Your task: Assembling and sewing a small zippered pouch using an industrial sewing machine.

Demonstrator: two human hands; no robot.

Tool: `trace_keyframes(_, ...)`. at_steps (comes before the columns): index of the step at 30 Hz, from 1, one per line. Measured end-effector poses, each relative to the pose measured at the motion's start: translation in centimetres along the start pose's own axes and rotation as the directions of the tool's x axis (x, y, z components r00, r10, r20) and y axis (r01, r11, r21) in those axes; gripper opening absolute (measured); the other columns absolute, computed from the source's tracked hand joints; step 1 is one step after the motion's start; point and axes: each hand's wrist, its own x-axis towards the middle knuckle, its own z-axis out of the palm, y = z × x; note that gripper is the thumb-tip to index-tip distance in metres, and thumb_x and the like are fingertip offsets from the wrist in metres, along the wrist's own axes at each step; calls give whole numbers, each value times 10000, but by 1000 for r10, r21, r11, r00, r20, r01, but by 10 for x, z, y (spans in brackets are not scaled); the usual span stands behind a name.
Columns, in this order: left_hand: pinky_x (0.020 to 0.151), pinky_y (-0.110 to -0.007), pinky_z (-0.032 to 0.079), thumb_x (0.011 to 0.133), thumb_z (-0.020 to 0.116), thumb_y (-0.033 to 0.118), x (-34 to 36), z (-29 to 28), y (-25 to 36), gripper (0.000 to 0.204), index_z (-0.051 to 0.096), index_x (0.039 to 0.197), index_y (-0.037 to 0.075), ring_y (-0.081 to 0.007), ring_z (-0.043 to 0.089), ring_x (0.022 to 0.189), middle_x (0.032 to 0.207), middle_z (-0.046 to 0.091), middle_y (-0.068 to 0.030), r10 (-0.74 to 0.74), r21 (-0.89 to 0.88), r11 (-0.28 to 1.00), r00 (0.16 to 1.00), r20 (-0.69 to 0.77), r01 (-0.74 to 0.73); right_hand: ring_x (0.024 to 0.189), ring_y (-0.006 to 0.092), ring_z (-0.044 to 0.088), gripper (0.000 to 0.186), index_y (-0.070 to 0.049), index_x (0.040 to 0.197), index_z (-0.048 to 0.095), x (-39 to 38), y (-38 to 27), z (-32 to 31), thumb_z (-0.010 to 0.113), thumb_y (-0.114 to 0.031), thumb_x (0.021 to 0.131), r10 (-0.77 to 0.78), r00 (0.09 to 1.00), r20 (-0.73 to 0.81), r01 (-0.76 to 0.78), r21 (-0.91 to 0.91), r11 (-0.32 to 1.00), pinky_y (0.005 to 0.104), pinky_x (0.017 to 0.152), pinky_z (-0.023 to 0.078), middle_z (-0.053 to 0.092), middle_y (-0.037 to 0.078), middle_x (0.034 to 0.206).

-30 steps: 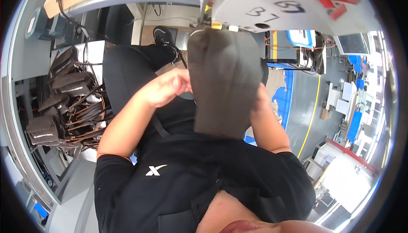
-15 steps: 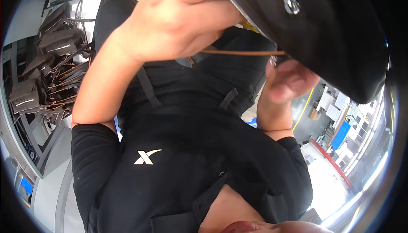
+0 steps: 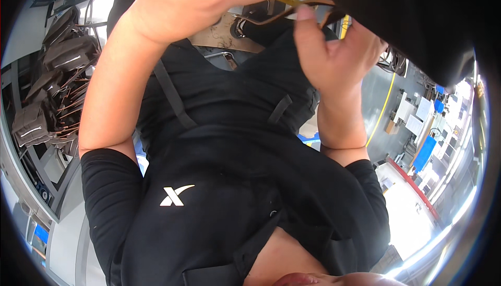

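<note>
A black bag (image 3: 402,25), dark and blurred, fills the upper right, close to the camera. My left hand (image 3: 193,4) is at the top, with its fingers closed at the bag's zippered edge; their tips are partly hidden. Below that edge, a thin strap with brown edges (image 3: 266,21) loops between my two hands. My right hand (image 3: 336,54) is raised under the bag, its thumb pressed against the strap and its other fingers bent beneath the bag, partly out of sight.
Several dark bags with brown-edged straps (image 3: 39,114) are heaped at the left beside a grey metal frame. A tan board (image 3: 222,33) shows beyond my lap. At the far right are a white surface with a red edge (image 3: 412,187) and a floor with a yellow line (image 3: 383,114).
My right hand has risen, and its thumb now meets the strap. My left hand has shifted up and left. The bag has moved upward, taking its zipper pull out of sight.
</note>
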Motion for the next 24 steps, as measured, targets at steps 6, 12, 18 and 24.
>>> trace_keyframes(6,1132,-548,332,655,753,266,17,9,17,153,779,798,314,-262,598,1147,1159,684,-36,-29,-14,1000,978,-208,27,980,325,694,325,45,1114,711,2,-12,-13,757,3,795,335,942,20,-335,-7,942,371,935,524,712,173,1087)
trace_keyframes(12,1128,-554,341,656,728,257,5,-3,0,93,719,735,304,-257,611,1112,1123,693,-28,152,122,981,988,-22,-148,1084,334,686,368,39,1164,707,14,18,-23,800,-63,823,-62,994,94,74,-135,988,408,1007,494,708,188,1181)
trace_keyframes(18,1109,-550,366,702,758,237,14,-22,0,246,754,938,168,-287,618,1134,1211,682,-83,188,188,954,954,232,-234,1137,342,660,384,29,1177,706,7,11,-22,801,-121,837,132,976,172,-112,-121,986,433,1042,467,689,193,1228)
trace_keyframes(24,1111,-565,351,819,835,331,-17,-10,-14,684,572,1424,150,-353,509,1290,1379,609,-104,-296,-277,860,862,411,428,1201,353,630,410,17,1193,704,3,3,-23,802,-190,853,367,898,241,-355,-95,930,463,1084,436,666,198,1285)
